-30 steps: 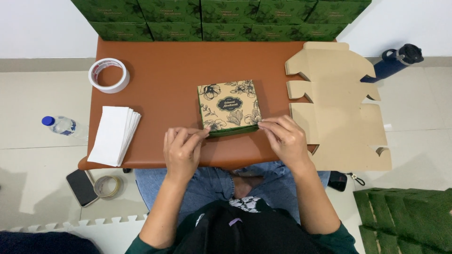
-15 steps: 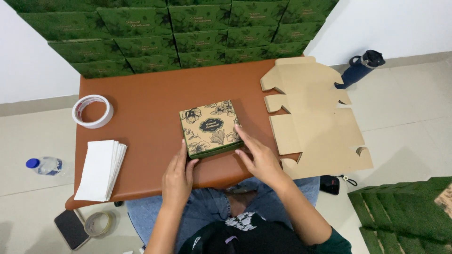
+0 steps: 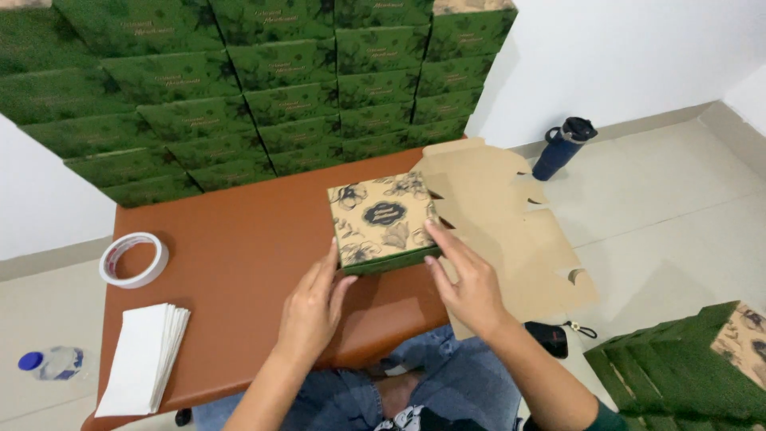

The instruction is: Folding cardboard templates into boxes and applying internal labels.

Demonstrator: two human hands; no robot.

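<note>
Floral-lidded box [image 3: 381, 222] is sitting on the brown table [image 3: 231, 255] before stacked green boxes [image 3: 239, 88]; left hand [image 3: 313, 310] and right hand [image 3: 469, 281], fingers extended, are pressing its near edge.

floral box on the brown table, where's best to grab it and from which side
Probably by its two opposite side walls, from the near edge: the floral box lies flat and square, and the left hand and right hand already flank its near corners.
</note>
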